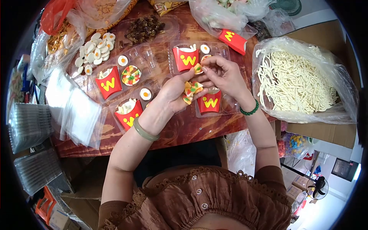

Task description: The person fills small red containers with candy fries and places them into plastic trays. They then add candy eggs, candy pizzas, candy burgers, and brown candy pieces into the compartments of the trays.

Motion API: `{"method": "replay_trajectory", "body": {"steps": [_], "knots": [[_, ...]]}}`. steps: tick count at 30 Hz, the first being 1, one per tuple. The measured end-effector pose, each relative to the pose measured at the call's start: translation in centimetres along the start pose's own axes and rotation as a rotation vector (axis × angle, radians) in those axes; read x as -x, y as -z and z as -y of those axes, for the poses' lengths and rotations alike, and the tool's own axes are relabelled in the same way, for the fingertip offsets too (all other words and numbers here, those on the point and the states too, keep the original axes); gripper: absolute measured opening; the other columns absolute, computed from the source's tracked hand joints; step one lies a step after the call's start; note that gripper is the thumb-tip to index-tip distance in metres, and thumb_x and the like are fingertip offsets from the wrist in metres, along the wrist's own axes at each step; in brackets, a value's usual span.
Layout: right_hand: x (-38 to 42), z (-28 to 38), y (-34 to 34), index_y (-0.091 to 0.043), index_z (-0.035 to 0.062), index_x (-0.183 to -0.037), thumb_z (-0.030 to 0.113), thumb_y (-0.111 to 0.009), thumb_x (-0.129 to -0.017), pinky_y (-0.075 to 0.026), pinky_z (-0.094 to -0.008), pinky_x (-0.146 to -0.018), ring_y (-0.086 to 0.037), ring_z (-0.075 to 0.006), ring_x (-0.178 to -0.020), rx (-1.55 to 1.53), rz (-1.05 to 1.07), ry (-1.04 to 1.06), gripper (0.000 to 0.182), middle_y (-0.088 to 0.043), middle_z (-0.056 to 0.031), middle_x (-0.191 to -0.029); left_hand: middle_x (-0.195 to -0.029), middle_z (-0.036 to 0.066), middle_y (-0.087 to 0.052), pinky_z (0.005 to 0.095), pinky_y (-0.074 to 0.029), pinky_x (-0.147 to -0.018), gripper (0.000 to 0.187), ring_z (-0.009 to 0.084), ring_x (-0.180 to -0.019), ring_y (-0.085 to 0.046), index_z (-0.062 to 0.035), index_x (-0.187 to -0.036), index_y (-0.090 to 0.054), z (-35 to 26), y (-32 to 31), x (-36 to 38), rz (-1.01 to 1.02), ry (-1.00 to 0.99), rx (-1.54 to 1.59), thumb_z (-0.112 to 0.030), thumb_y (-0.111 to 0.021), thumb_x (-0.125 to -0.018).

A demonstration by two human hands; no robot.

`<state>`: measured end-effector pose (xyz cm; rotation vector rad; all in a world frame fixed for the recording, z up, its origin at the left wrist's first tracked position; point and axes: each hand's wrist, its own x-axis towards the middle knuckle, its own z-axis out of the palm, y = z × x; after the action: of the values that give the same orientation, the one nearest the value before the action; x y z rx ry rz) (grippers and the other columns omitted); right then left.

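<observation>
My left hand [174,92], palm up, cups several pizza-slice gummies [188,91] in yellow, red and green. The thumb and index finger of my right hand [226,76] close on a single pizza-slice gummy [197,69] beside my left thumb. Below the hands are clear plastic trays with red fry boxes marked in yellow, one box [186,57] behind and another box [209,102] in front of my fingers. An egg gummy [205,48] lies in the far tray. At left, a round pizza of gummy slices [131,75] sits beside a filled fry box [108,82].
A bag of pale fry-shaped sweets [297,78] fills a carton at right. Egg gummies [97,48] and dark brown sweets [145,30] lie at the back left. Clear plastic sleeves [73,103] and stacked trays [28,126] are on the left. A flat red box [234,41] rests at the back.
</observation>
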<state>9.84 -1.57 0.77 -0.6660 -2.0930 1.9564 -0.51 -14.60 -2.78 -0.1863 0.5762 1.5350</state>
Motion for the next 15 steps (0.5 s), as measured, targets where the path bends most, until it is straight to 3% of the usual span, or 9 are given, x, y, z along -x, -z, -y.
{"method": "replay_trajectory", "body": {"steps": [1, 3, 4, 6, 9, 10, 12, 15], "knots": [[-0.1, -0.1, 0.2, -0.063, 0.0031, -0.097, 0.006, -0.064, -0.082, -0.049, -0.0270, -0.060, -0.062, -0.0141, -0.075, 0.000, 0.002, -0.001, 0.016, -0.061, -0.0056, -0.090, -0.107, 0.013, -0.059, 0.0323, -0.057, -0.078, 0.032, 0.0229, -0.092, -0.062, -0.0030, -0.117, -0.050, 0.1, -0.1, -0.1, -0.011, 0.011, -0.019, -0.027, -0.038, -0.100], [-0.2, -0.2, 1.1, -0.061, 0.0018, -0.094, 0.005, -0.063, -0.081, -0.049, -0.0292, -0.060, -0.062, -0.0160, -0.076, 0.552, 0.081, 0.367, 0.013, -0.061, -0.0067, -0.089, -0.105, 0.011, -0.059, 0.0305, -0.057, -0.074, 0.031, 0.0218, -0.091, -0.062, -0.0038, -0.116, -0.050, 0.4, -0.4, 0.0, -0.060, 0.006, -0.053, -0.027, -0.036, -0.100], [-0.2, -0.2, 1.3, -0.061, 0.0018, -0.094, 0.005, -0.063, -0.081, -0.049, -0.0292, -0.060, -0.062, -0.0160, -0.076, 0.553, 0.080, 0.365, 0.013, -0.061, -0.0067, -0.089, -0.103, 0.009, -0.060, 0.0288, -0.056, -0.070, 0.031, 0.0206, -0.090, -0.063, -0.0047, -0.115, -0.051, 0.5, -0.6, 0.0, -0.107, 0.001, -0.086, -0.027, -0.035, -0.101], [-0.1, 0.0, 1.5, -0.062, 0.0024, -0.093, 0.002, -0.061, -0.084, -0.050, -0.0258, -0.064, -0.059, -0.0086, -0.078, 0.845, 0.107, 0.580, 0.010, -0.061, -0.0052, -0.091, -0.102, 0.009, -0.060, 0.0281, -0.056, -0.069, 0.030, 0.0198, -0.090, -0.063, -0.0047, -0.114, -0.051, 0.7, -0.7, 0.0, -0.132, -0.003, -0.101, -0.026, -0.036, -0.100], [0.3, -0.2, 1.3, -0.061, 0.0020, -0.092, 0.001, -0.061, -0.083, -0.048, -0.0238, -0.064, -0.058, -0.0075, -0.078, 0.814, 0.092, 0.655, 0.010, -0.060, -0.0036, -0.090, -0.103, 0.010, -0.061, 0.0272, -0.056, -0.069, 0.028, 0.0206, -0.090, -0.063, -0.0033, -0.112, -0.052, 0.7, -0.8, 0.0, -0.162, -0.042, -0.117, -0.024, -0.039, -0.099], [0.4, -0.5, 1.4, -0.061, 0.0020, -0.092, 0.001, -0.061, -0.083, -0.048, -0.0238, -0.064, -0.058, -0.0075, -0.078, 0.814, 0.094, 0.656, 0.010, -0.060, -0.0036, -0.090, -0.105, 0.012, -0.061, 0.0269, -0.057, -0.069, 0.027, 0.0222, -0.091, -0.063, -0.0019, -0.111, -0.053, 0.7, -0.8, 0.0, -0.164, -0.071, -0.120, -0.022, -0.041, -0.098], [0.5, -1.4, 1.8, -0.057, 0.0010, -0.087, 0.004, -0.063, -0.080, -0.046, -0.0233, -0.059, -0.056, -0.0064, -0.069, 0.289, -0.059, 0.313, 0.010, -0.060, -0.0012, -0.083, -0.108, 0.013, -0.061, 0.0265, -0.057, -0.069, 0.027, 0.0239, -0.093, -0.063, -0.0009, -0.111, -0.052, 0.1, -0.5, 0.0, -0.136, -0.066, -0.078, -0.021, -0.041, -0.098], [-1.2, -2.0, 4.9, -0.057, -0.0001, -0.091, 0.000, -0.061, -0.080, -0.046, -0.0195, -0.064, -0.055, -0.0037, -0.073, 0.345, -0.042, 0.158, 0.012, -0.060, -0.0005, -0.085, -0.115, 0.018, -0.058, 0.0262, -0.057, -0.068, 0.028, 0.0283, -0.097, -0.063, 0.0022, -0.112, -0.050, -0.3, -0.8, 0.4, -0.163, -0.074, -0.059, -0.018, -0.038, -0.097]]}}
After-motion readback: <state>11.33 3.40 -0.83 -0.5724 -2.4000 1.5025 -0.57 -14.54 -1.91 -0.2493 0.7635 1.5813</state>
